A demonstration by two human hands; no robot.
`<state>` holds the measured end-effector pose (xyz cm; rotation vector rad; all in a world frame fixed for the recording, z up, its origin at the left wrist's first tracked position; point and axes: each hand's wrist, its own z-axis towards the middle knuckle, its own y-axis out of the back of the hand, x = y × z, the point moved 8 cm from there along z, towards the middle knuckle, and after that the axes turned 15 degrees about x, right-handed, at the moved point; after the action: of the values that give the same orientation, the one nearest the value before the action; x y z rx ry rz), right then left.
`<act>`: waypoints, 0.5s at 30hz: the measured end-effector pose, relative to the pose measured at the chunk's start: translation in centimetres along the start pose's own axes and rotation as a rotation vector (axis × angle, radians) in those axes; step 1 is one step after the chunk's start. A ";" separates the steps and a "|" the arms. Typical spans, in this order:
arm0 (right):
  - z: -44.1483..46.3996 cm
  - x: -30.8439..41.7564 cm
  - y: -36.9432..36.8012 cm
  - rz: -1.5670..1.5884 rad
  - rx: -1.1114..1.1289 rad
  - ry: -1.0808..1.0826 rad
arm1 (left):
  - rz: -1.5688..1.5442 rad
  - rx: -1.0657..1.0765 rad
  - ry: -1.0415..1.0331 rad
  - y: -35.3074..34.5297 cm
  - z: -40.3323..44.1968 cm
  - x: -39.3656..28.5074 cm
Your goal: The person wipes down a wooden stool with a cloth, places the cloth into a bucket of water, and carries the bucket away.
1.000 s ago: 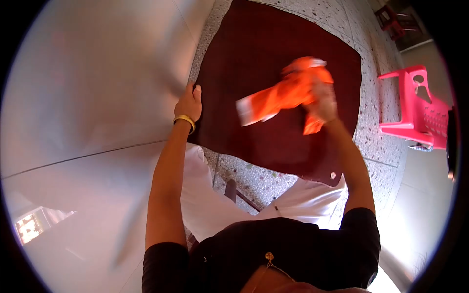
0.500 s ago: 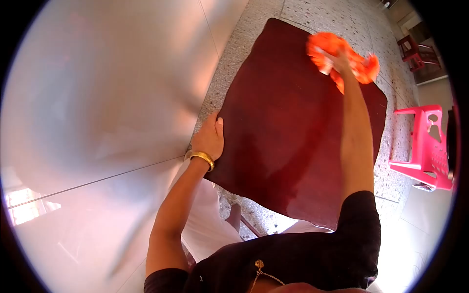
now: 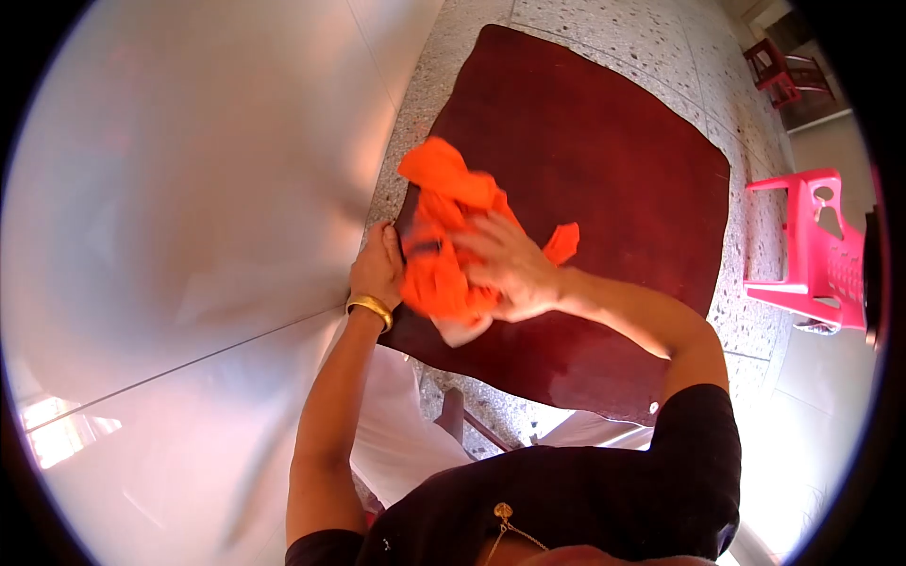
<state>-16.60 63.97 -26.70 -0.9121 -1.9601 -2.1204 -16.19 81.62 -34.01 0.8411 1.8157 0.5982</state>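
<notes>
A dark red board [image 3: 604, 179] with wavy edges lies in front of me. On its left part is a crumpled orange cloth [image 3: 453, 193], with one loose end spread to the right. My right hand [image 3: 510, 269] presses on the cloth, its fingers spread and slightly blurred. At the board's left edge, my left hand [image 3: 379, 266] grips the rim, thumb near the top side and other fingers largely hidden. A gold bangle [image 3: 371, 311] circles the left wrist.
A pink plastic chair [image 3: 816, 245] stands at the right, with a dark red stool [image 3: 774, 74] farther back. Speckled floor [image 3: 613, 42] surrounds the board. A smooth pale tiled surface [image 3: 189, 189] fills the left side.
My right hand has swept the orange cloth from the board's far right edge to its left part, near my left hand. My left hand still holds the left edge.
</notes>
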 end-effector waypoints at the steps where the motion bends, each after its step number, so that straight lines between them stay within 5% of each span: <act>1: -1.0 0.4 -0.5 0.010 0.010 0.021 | -0.008 -0.020 0.002 0.0 0.1 0.1; 8: 1.8 -10.2 4.2 -0.123 -0.071 -0.164 | 0.076 0.004 0.089 -0.4 0.8 0.2; 12: -2.8 -24.1 8.6 -0.346 -0.093 -0.825 | 0.089 -0.048 0.082 -0.1 0.4 0.5; 15: -14.7 -29.6 12.1 -0.202 -0.329 -1.284 | 0.088 -0.061 0.043 -0.2 0.5 0.3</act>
<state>8.01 39.12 -30.55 -2.7410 -2.1093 -2.1601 -15.84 81.73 -34.49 0.8761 1.7975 0.7290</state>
